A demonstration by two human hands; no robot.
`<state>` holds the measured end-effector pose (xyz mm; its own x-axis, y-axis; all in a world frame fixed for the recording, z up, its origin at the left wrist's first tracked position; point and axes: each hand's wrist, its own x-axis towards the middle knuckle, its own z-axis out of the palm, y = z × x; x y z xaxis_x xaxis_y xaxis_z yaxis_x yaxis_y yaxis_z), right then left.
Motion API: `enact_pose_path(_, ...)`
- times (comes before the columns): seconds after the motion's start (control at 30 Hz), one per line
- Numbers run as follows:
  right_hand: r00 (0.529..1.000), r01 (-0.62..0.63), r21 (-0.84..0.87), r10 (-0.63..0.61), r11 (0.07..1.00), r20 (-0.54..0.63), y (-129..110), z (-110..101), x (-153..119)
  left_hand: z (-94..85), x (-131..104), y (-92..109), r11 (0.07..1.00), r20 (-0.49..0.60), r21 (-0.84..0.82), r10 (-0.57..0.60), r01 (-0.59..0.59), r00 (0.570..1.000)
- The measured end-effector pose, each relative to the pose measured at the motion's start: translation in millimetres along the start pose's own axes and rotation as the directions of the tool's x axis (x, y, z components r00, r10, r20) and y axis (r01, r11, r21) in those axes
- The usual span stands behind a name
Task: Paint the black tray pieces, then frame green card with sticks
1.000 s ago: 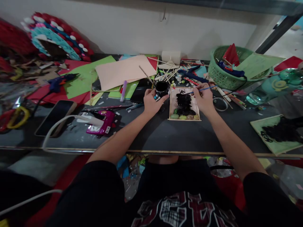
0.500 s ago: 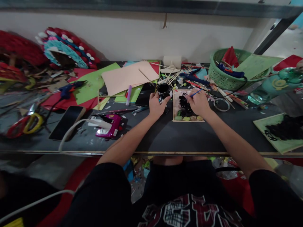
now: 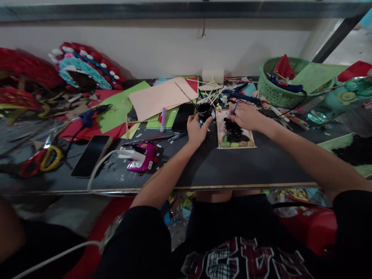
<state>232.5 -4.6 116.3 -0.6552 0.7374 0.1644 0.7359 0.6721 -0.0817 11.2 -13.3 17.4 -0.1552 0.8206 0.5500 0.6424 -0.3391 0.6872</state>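
holding a black jar in the left hand, with fingers curled round it. pinching a blue brush in the right hand, with fingertips almost together. at four o'clock from the jar, a small board, maybe part done: black paint in the middle, pale bare spots left at the sides. can't see the brush tip, nor all of a second board at three o'clock, partly behind the right arm.

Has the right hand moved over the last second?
Yes: against the green basket, the right hand has shifted left, farther over the small panel.
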Motion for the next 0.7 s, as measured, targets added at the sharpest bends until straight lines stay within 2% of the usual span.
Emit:
enact_pose_path(0.3, 0.998, -0.048, 0.238, 0.055, 0.970, -0.023, 11, 7, -21, -2.3, 1, 1, 1.000, 0.051, 0.005, -0.002, 0.001, 0.999)
enact_pose_path(0.4, 0.998, -0.033, 0.263, 0.044, 0.964, -0.036, 10, 10, -20, -3.8, 0, 4, 1.000, 0.060, 0.020, -0.008, 0.007, 0.998)
enact_pose_path(0.53, 0.995, -0.078, 0.277, 0.093, 0.958, -0.044, 13, 16, -19, -4.9, -2, 7, 1.000, 0.065, 0.014, -0.006, 0.005, 0.998)
enact_pose_path(0.7, 0.995, -0.086, 0.242, 0.094, 0.966, -0.020, 13, 15, -19, -6.1, -2, 8, 1.000, 0.079, 0.008, -0.013, 0.012, 0.997)
